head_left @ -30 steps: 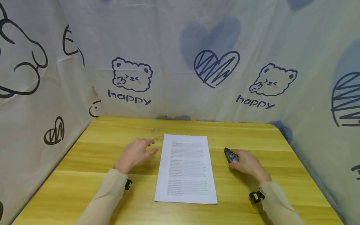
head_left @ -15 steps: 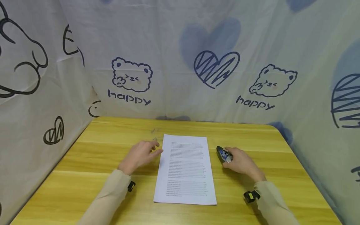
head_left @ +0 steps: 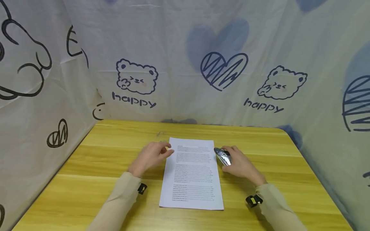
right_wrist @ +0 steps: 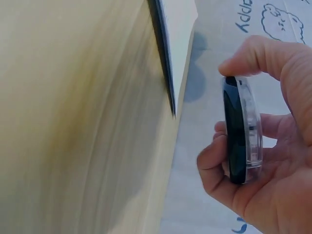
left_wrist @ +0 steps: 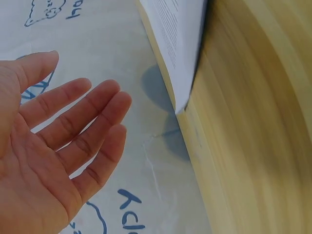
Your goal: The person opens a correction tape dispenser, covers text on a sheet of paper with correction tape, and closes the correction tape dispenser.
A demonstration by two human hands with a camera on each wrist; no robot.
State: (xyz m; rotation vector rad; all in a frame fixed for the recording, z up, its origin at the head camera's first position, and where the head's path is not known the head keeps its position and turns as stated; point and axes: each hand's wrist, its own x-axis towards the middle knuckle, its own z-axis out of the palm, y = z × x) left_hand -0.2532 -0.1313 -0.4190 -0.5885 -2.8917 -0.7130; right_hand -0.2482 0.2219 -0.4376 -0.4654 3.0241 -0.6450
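Black-and-clear device (right_wrist: 237,129), gripped in your right hand (head_left: 240,163), hovers just beside the printed paper (head_left: 192,175) at far right. Your relaxed left hand (head_left: 150,157) holds nothing at left; best steady the paper with it first.

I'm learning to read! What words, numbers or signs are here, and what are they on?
"happy": back cloth, under left bear drawing
"happy": back cloth, under right bear drawing
"E"-like mark: side cloth on the left; maybe a letter
White paper: printed lines too small to read
Black-and-clear object in right hand: no readable text
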